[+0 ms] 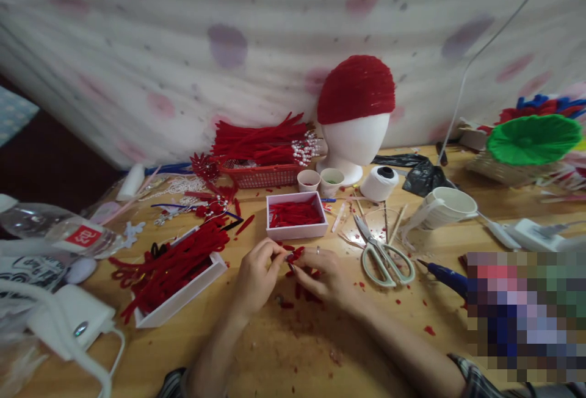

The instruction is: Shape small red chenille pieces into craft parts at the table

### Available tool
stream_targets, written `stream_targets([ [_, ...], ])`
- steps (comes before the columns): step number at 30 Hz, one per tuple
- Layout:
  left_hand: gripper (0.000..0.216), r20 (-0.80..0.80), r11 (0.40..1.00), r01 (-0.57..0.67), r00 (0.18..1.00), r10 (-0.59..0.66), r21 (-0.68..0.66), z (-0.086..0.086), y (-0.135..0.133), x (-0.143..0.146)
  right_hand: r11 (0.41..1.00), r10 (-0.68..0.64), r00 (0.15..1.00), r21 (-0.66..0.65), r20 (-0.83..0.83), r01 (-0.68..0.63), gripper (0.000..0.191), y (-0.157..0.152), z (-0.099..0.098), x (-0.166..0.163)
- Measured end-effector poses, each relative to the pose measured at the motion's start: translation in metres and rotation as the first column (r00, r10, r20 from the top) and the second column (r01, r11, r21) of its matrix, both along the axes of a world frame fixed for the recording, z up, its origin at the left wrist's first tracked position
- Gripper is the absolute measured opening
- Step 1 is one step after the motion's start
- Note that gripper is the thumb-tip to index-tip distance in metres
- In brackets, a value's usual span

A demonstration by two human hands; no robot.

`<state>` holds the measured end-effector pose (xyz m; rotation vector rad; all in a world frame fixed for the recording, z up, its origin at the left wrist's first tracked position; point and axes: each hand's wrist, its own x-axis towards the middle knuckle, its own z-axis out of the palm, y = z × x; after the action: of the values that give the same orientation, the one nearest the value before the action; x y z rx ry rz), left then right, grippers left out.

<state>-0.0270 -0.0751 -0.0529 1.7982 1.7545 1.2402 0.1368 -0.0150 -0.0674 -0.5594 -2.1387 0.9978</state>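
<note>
My left hand [257,274] and my right hand [324,276] meet over the wooden table [293,349], both pinching a small red pipe-cleaner piece [294,256] between the fingertips. A ring sits on a finger of the right hand. Short red scraps lie on the wood under the hands. Just beyond the hands stands a small white box [296,215] holding cut red pieces. To the left, a longer white box [183,291] holds a heap of red pipe cleaners.
Pale green scissors [382,257] lie right of my hands, a blue glue gun [446,276] beyond them. Behind stand a white foam head with a red hat [356,111], a red basket [260,173], two paper cups [319,180], a thread spool [379,182] and a water bottle [59,233].
</note>
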Motion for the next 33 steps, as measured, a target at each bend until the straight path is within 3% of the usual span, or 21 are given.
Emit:
stream_targets([
  [6,0.018,-0.013,1.0,-0.012,1.0,0.012,0.013,0.013,0.008,0.0,1.0,0.001,1.0,-0.026,-0.007,-0.001,0.028,0.01,0.005,0.006],
  [11,0.018,-0.162,0.996,-0.074,0.985,0.064,-0.056,0.04,0.04,0.002,0.994,0.037,0.996,-0.108,0.087,-0.028,0.051,0.021,0.004,0.012],
  [14,0.023,-0.273,0.986,-0.027,0.962,-0.019,-0.165,0.045,0.072,0.013,0.993,-0.045,0.999,-0.111,0.019,0.047,0.054,0.024,0.002,0.013],
  [17,0.026,-0.397,0.928,0.081,0.888,-0.232,-0.363,0.041,0.105,0.027,0.991,-0.115,0.992,-0.074,-0.052,0.111,0.054,0.024,0.0,0.013],
  [21,0.022,-0.397,0.873,0.141,0.849,-0.349,-0.467,0.036,0.132,0.04,0.978,-0.192,0.977,-0.103,-0.095,0.182,0.054,0.024,-0.001,0.013],
  [27,0.018,-0.342,0.83,0.199,0.842,-0.417,-0.521,0.04,0.145,0.035,0.939,-0.283,0.943,-0.25,-0.173,0.236,0.051,0.024,-0.003,0.012],
  [30,0.014,-0.286,0.848,0.229,0.872,-0.396,-0.477,0.047,0.145,0.027,0.911,-0.358,0.902,-0.303,-0.243,0.28,0.042,0.025,-0.003,0.011],
  [33,0.023,-0.214,0.897,0.211,0.926,-0.311,-0.387,0.057,0.136,0.016,0.864,-0.376,0.873,-0.458,-0.311,0.209,0.028,0.027,0.001,0.01],
])
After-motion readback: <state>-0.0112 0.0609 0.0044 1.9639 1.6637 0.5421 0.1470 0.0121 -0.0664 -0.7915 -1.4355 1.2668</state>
